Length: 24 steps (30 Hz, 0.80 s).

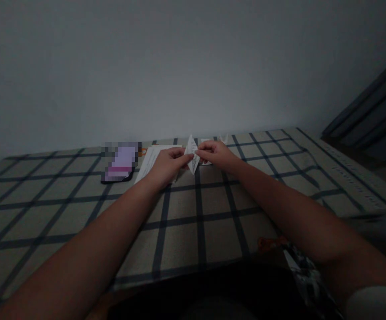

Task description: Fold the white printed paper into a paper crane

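A small folded white paper piece (192, 154), pointed at top and bottom, is held upright between both hands above a checked cloth (179, 213). My left hand (168, 165) pinches its left side with closed fingers. My right hand (218, 155) pinches its right side, fingers also closed. Both arms reach far forward over the cloth.
A phone with a lit screen (121, 165) lies left of the hands. A white printed sheet (153, 160) lies beside it under my left hand. More small folded paper pieces (223, 138) sit behind my right hand. A plain wall rises behind; a dark curtain (373, 120) hangs at right.
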Tool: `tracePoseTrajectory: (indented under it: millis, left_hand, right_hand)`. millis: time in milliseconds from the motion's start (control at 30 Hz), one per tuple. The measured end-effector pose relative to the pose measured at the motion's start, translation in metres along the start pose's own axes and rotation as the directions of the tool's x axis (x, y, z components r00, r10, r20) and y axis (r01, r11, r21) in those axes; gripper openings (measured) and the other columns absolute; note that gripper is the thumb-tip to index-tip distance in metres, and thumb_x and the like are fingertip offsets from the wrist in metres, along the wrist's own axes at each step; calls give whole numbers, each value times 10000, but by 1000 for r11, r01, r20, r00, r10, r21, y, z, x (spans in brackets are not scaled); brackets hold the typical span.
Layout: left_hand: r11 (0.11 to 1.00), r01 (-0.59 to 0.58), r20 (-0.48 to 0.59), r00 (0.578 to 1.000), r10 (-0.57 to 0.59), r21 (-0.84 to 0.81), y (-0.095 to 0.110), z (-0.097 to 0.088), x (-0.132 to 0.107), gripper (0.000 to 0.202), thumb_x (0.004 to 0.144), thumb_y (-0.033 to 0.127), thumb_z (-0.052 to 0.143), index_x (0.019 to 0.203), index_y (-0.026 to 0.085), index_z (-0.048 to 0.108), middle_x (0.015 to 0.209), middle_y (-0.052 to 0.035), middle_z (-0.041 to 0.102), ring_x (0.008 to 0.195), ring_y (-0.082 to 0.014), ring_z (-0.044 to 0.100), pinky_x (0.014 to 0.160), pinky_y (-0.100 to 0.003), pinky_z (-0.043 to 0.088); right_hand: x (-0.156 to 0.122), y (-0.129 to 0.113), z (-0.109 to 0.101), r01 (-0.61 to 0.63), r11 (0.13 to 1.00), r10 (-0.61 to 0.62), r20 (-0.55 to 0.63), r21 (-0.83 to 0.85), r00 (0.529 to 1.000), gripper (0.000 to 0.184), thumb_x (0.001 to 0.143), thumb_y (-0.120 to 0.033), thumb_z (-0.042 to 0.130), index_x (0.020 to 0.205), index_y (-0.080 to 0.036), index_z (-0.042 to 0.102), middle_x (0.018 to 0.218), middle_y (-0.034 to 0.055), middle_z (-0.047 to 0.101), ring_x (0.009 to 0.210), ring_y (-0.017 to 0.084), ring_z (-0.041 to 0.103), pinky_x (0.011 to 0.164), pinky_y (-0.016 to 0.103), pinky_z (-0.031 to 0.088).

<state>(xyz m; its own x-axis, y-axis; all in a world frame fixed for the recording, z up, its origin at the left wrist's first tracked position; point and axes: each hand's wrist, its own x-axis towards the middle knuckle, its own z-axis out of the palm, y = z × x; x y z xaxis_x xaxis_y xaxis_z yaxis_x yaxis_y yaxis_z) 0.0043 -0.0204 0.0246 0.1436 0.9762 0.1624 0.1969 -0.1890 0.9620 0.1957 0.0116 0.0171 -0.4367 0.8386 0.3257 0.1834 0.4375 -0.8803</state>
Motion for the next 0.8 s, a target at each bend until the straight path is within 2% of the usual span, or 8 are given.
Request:
tracePoseTrajectory:
  millis: [133, 367, 500, 667, 800]
  left_hand:
    - [999, 23, 25, 999, -23, 23, 0, -1, 0, 270, 700, 412, 746, 740, 148, 708, 614, -15, 625, 507, -113, 494, 488, -243, 344]
    - [994, -108, -80, 991, 108, 11, -4, 0, 5, 278, 741, 428, 743, 765, 152, 712, 650, -10, 643, 580, -123, 557, 572, -246, 424]
    - [996, -84, -63, 994, 84, 13, -5, 1, 4, 303, 723, 447, 763, 756, 150, 707, 675, -20, 661, 588, -127, 573, 582, -251, 451]
    - [992, 7, -5, 1000, -7, -129, -7, 3, 5, 326, 700, 443, 784, 827, 150, 715, 800, -61, 698, 659, -143, 618, 613, -262, 509]
    - [993, -39, -7, 999, 38, -111, -9, 2, 6, 327, 712, 443, 780, 860, 155, 729, 788, -46, 693, 637, -130, 599, 604, -255, 498]
  right_hand:
    - [0, -2, 0, -25, 999, 24, 19, 25, 1000, 283, 824, -419, 624, 808, -136, 620, 688, -6, 575, 623, 103, 530, 611, 251, 428]
    - [1, 1, 1, -50, 996, 46, 56, 73, 997, 334, 810, -469, 657, 818, -136, 628, 694, -3, 591, 621, 105, 541, 598, 245, 426]
    - [1, 6, 0, -45, 998, 42, 62, 46, 997, 310, 825, -439, 652, 813, -130, 639, 684, -1, 593, 637, 106, 545, 609, 246, 412]
    - [2, 9, -1, -17, 999, 15, 70, 36, 997, 313, 827, -442, 656, 807, -131, 636, 697, 1, 595, 652, 107, 541, 614, 247, 405]
    - [2, 8, -1, -21, 999, 19, 78, 29, 997, 331, 824, -463, 657, 801, -133, 637, 687, -2, 589, 644, 108, 538, 609, 248, 403]
